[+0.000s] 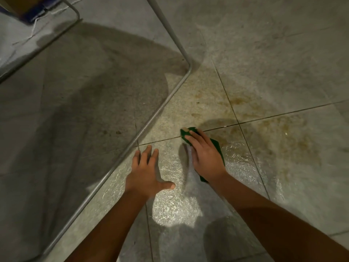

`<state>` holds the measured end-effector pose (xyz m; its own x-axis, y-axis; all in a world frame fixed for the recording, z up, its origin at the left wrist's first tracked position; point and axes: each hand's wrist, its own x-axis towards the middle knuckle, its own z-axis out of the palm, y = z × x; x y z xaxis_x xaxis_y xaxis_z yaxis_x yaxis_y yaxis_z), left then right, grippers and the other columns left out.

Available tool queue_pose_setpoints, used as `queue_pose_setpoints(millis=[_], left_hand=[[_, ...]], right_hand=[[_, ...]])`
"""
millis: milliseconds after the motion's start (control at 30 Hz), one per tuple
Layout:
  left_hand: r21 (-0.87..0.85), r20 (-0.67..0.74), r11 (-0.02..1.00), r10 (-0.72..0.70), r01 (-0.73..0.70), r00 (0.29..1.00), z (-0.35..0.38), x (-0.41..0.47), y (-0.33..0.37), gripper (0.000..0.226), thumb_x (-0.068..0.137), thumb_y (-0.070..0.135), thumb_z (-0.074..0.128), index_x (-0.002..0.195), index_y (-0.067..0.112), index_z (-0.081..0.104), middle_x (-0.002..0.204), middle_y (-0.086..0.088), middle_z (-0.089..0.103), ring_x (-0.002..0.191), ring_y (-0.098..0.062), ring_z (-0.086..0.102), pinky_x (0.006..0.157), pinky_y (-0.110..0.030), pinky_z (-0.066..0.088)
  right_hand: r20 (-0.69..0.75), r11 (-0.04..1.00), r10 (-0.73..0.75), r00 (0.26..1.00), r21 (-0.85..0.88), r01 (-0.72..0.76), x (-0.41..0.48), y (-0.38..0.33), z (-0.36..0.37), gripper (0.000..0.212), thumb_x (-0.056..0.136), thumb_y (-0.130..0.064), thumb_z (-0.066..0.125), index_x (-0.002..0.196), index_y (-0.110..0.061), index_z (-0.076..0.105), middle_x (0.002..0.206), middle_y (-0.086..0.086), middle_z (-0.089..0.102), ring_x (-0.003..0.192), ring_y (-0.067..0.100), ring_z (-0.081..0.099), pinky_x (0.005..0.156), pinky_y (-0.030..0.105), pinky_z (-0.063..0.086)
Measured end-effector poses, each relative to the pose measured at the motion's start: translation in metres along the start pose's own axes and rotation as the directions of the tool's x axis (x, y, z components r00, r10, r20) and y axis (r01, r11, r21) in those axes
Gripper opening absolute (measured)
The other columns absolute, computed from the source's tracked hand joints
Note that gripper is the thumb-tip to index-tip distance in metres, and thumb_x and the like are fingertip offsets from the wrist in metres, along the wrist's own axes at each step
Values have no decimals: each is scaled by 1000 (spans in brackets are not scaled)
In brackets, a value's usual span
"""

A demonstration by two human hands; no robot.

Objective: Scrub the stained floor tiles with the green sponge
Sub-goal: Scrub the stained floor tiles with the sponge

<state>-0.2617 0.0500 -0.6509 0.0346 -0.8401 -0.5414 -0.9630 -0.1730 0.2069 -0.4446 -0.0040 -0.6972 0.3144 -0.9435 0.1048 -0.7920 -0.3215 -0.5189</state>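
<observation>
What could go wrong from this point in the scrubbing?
1. The left hand braces flat on glistening wet tile; it could slip under load.
2. The metal frame tube runs right beside that hand; a slide could knock it against the tube.
3. The brown stains lie mostly to the right of the green sponge under the right hand; strokes may smear them across the wet area.

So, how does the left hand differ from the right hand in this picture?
The left hand rests bare on the floor tiles with its fingers spread; the right hand lies on the green sponge, fingers closer together. The left hand sits beside the metal tube; the right hand is nearer the brown stains. Both are palm down with fairly straight fingers.
</observation>
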Motion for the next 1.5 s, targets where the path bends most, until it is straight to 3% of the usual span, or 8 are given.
queue_pose_setpoints(millis=[233,433,567,700,900,1200,1400,1500], left_hand=[[-7,-6,1000,-1,1,1000,-1,-1,1,120,64,69,67,151,28,-5,156,11,-16,144,-22,-16,107,-47,34],[-1,0,1000,-12,12,1000,-3,-2,4,120,65,68,67,151,26,-5,156,8,-17,144,-24,-16,109,-48,31],[-64,2,998,6,-6,1000,-4,-3,11,116,67,65,68,151,23,0,157,5,-14,144,-23,-13,112,-48,24],[-2,-22,990,138,-138,990,-4,-1,36,120,64,71,65,151,21,-2,157,3,-13,145,-20,-11,117,-42,7],[138,73,982,120,-129,990,5,9,58,131,63,71,66,149,13,-14,155,-7,-26,142,-30,-23,117,-45,-4],[151,79,983,96,-107,992,1,6,63,131,63,71,67,149,14,-15,154,-4,-27,142,-27,-23,117,-43,2],[131,80,986,96,-106,992,3,7,61,132,61,71,68,149,16,-14,155,-2,-26,142,-26,-23,116,-46,7],[117,78,987,97,-106,992,3,8,61,133,60,71,69,149,17,-13,155,0,-25,142,-25,-23,116,-46,12]], right_hand=[[-119,978,179,977,-83,-189,-39,-13,2,43,90,-22,31,120,-9,57,124,10,59,123,29,45,105,43,33],[41,998,-57,998,-22,58,-16,-13,3,42,86,-20,35,120,-8,57,123,9,59,122,30,47,103,44,36],[-19,999,26,999,34,-25,-12,4,-5,35,88,-11,52,123,-13,55,126,6,58,127,27,41,105,45,34],[-100,994,103,990,34,-100,-34,26,-17,39,89,-20,39,124,-9,55,129,7,55,130,22,36,106,42,32],[-172,982,180,969,-20,-186,-67,19,-15,40,89,-21,36,122,-9,56,127,9,56,127,21,34,105,46,32],[13,997,-71,997,-14,72,-34,21,-13,41,85,-14,37,121,-7,55,122,11,60,119,32,49,103,45,37],[-165,990,141,976,25,-139,-64,52,-34,39,88,-17,37,120,-7,57,127,9,56,127,22,39,108,34,28],[-254,968,251,934,40,-249,-82,49,-35,39,89,-19,36,120,-5,57,126,10,57,125,23,40,105,42,34]])
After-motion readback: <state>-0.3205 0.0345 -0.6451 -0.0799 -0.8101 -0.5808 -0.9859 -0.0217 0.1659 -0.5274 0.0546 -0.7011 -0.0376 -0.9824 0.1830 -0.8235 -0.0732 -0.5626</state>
